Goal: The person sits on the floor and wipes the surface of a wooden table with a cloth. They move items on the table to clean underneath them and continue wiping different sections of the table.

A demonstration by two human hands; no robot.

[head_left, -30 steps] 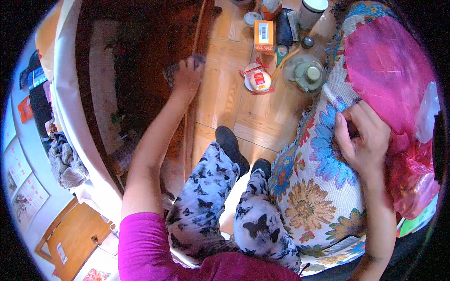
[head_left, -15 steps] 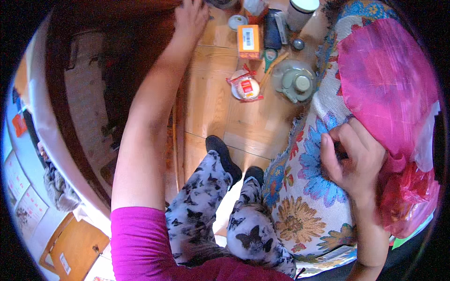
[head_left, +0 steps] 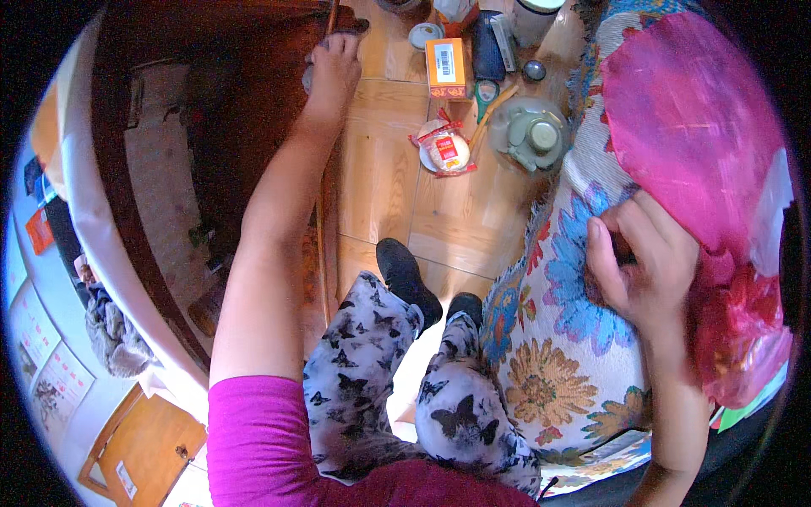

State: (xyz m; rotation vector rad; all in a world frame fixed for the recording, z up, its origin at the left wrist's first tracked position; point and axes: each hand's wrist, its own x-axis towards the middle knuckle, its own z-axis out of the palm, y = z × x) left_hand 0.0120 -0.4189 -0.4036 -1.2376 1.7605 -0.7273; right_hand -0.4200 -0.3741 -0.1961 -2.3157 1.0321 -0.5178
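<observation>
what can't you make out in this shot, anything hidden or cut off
- Head view: what the left hand touches is lost in dark shadow under the wooden furniture.
- Head view: the right hand rests at the edge of the pink cloth; its grip is unclear, fingertips hidden behind the knuckles.
- Head view: jars and a container at the top are cut off by the edge.
- Head view: the small wrapped packet is too small to identify.

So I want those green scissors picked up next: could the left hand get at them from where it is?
Probably yes. The left hand rests at the dark cabinet's edge, and the scissors lie on open floor beyond the orange box, which it could pass.
</observation>
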